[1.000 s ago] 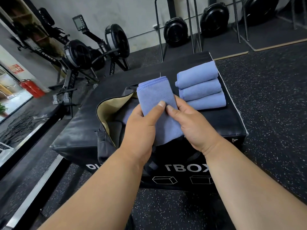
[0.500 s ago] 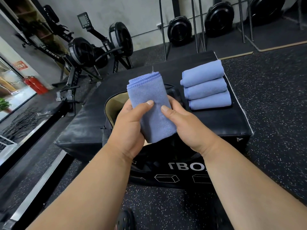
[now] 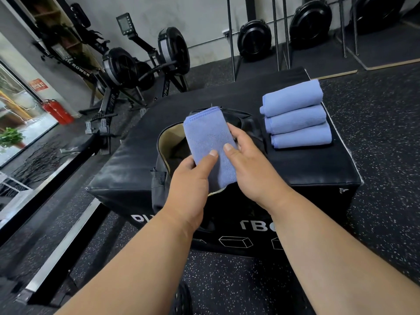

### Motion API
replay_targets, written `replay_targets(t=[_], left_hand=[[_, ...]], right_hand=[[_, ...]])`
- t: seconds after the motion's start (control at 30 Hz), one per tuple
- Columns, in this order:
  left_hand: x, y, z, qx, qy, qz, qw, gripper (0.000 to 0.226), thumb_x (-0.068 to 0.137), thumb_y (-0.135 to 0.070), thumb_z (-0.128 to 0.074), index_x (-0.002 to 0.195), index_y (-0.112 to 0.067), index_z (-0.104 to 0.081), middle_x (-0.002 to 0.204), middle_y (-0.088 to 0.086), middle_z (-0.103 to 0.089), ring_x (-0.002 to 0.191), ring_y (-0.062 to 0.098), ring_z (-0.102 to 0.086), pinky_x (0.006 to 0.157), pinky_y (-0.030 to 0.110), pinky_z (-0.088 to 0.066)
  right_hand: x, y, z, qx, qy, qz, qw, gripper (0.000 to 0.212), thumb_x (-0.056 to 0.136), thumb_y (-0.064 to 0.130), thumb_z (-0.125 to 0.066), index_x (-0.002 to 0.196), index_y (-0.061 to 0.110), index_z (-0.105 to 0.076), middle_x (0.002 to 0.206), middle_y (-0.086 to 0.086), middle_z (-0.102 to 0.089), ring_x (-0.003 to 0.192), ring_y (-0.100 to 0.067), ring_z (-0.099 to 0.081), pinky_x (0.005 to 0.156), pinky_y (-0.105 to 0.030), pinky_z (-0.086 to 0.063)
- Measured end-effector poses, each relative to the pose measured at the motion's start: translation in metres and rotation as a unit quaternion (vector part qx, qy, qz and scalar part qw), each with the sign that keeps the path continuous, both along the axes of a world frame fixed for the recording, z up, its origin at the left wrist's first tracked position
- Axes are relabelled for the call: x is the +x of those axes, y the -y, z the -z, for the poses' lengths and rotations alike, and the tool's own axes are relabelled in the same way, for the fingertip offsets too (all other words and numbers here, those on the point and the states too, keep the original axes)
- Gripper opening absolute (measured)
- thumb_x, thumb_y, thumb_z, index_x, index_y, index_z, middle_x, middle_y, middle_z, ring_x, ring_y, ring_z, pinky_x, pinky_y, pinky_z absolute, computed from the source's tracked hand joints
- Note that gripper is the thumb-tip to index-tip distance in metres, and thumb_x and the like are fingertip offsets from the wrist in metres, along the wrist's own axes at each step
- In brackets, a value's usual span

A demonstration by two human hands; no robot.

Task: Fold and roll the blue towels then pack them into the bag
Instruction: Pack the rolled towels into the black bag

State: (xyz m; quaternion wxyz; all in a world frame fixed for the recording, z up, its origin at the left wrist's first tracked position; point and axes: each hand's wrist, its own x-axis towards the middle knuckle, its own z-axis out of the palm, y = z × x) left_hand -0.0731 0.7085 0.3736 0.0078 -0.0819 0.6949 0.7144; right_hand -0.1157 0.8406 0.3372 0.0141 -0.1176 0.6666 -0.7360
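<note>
Step in hand: packing. By my reading, one rolled towel is on its way into the bag while three more wait their turn.
Black padded vinyl plyo box (image 3: 295, 169): the largest thing here, smooth and slightly glossy, soft-cornered, white lettering on its near face; it serves as the desk and stands on speckled rubber gym flooring (image 3: 381, 137).
Black soft-sided duffel bag (image 3: 163, 169): sits on the box at its near left, unzipped, mouth gaping to show a tan lining; limp fabric, so the opening may sag.
Stack of three rolled blue terry towels (image 3: 295, 114): lies on the box to the right of the bag, well apart from the hands, rolls side by side, plush nap, stitched hems at the left ends.
Fourth rolled blue terry towel (image 3: 208, 144): held above the bag's opening, long axis pointing away from the person, hemmed end farthest.
Left hand (image 3: 191, 180): grips the roll's near left side, thumb laid across the top, fingers curled beneath.
Right hand (image 3: 250, 162): holds the right side, thumb on top, fingers wrapped round the far edge.
Next move, as I judge it: lower the roll into the mouth, keeping pressure on it so the soft cloth does not unwind, and lay it along the bag's bottom to leave room for the others.
</note>
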Motion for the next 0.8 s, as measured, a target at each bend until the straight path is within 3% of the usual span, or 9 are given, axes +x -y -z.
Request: replay_targets(t=[0.1, 0.17, 0.27, 0.33, 0.4, 0.53, 0.67, 0.8], left_hand=[[-0.004, 0.009, 0.003, 0.016, 0.005, -0.031, 0.999, 0.026, 0.107, -0.024, -0.058, 0.126, -0.012, -0.071, 0.117, 0.007, -0.079, 0.109, 0.025, -0.076, 0.092, 0.041, -0.06], [-0.007, 0.014, 0.003, 0.026, 0.011, -0.034, 0.999, 0.027, 0.108, -0.023, -0.055, 0.128, -0.014, -0.07, 0.117, 0.006, -0.079, 0.109, 0.024, -0.076, 0.086, 0.037, -0.06], [-0.01, 0.02, 0.007, 0.017, 0.018, -0.005, 1.0, 0.028, 0.107, -0.022, -0.056, 0.132, -0.017, -0.067, 0.119, 0.006, -0.078, 0.11, 0.024, -0.075, 0.084, 0.036, -0.061], [-0.015, 0.024, 0.013, 0.009, 0.025, -0.004, 1.0, 0.03, 0.105, -0.021, -0.06, 0.134, -0.015, -0.066, 0.12, 0.01, -0.077, 0.111, 0.03, -0.075, 0.093, 0.047, -0.061], [-0.021, 0.031, 0.02, -0.023, 0.038, -0.02, 0.999, 0.028, 0.102, -0.023, -0.064, 0.129, -0.016, -0.067, 0.116, 0.01, -0.078, 0.107, 0.031, -0.076, 0.092, 0.05, -0.061], [-0.03, 0.049, 0.031, -0.09, 0.088, -0.023, 0.992, 0.022, 0.094, -0.028, -0.072, 0.114, -0.017, -0.07, 0.104, 0.009, -0.079, 0.098, 0.03, -0.076, 0.075, 0.04, -0.057], [-0.039, 0.057, 0.032, -0.136, 0.115, -0.005, 0.984, 0.036, 0.073, -0.034, -0.072, 0.102, -0.014, -0.068, 0.086, 0.006, -0.074, 0.079, 0.025, -0.067, 0.068, 0.033, -0.048], [-0.06, 0.063, 0.029, -0.166, 0.111, 0.006, 0.98, 0.044, 0.064, -0.038, -0.074, 0.101, -0.015, -0.069, 0.088, 0.005, -0.072, 0.085, 0.028, -0.067, 0.078, 0.041, -0.053]], right_hand=[[-0.003, 0.004, -0.004, 0.04, -0.001, 0.036, 0.999, 0.049, 0.109, 0.031, -0.053, 0.155, 0.043, -0.043, 0.104, 0.025, -0.069, 0.096, 0.006, -0.066, 0.092, -0.025, -0.053], [-0.003, 0.006, -0.007, 0.068, -0.01, 0.035, 0.997, 0.047, 0.107, 0.028, -0.056, 0.152, 0.041, -0.047, 0.089, 0.022, -0.069, 0.087, 0.0, -0.066, 0.081, -0.021, -0.052], [-0.003, 0.012, -0.009, 0.09, -0.004, 0.013, 0.996, 0.041, 0.107, 0.026, -0.055, 0.145, 0.043, -0.055, 0.094, 0.013, -0.071, 0.088, -0.002, -0.068, 0.081, -0.023, -0.054], [-0.006, 0.014, -0.007, 0.103, -0.004, 0.058, 0.993, 0.034, 0.106, 0.03, -0.051, 0.133, 0.047, -0.062, 0.101, 0.013, -0.073, 0.094, -0.007, -0.068, 0.09, -0.035, -0.056], [-0.011, 0.01, -0.005, 0.14, -0.009, 0.128, 0.982, 0.034, 0.103, 0.033, -0.047, 0.128, 0.046, -0.066, 0.11, 0.014, -0.071, 0.099, -0.011, -0.065, 0.094, -0.041, -0.055], [-0.011, -0.01, 0.0, 0.333, -0.054, 0.216, 0.916, 0.028, 0.1, 0.035, -0.053, 0.12, 0.043, -0.071, 0.105, 0.009, -0.051, 0.093, -0.016, -0.059, 0.078, -0.034, -0.048], [-0.017, -0.016, 0.005, 0.394, -0.074, 0.223, 0.889, 0.014, 0.095, 0.032, -0.06, 0.096, 0.035, -0.074, 0.106, 0.007, -0.051, 0.086, -0.017, -0.058, 0.071, -0.033, -0.046], [-0.025, -0.017, 0.008, 0.42, -0.063, 0.182, 0.887, 0.028, 0.094, 0.013, -0.057, 0.092, 0.032, -0.077, 0.108, 0.008, -0.055, 0.09, -0.019, -0.061, 0.076, -0.036, -0.052]])
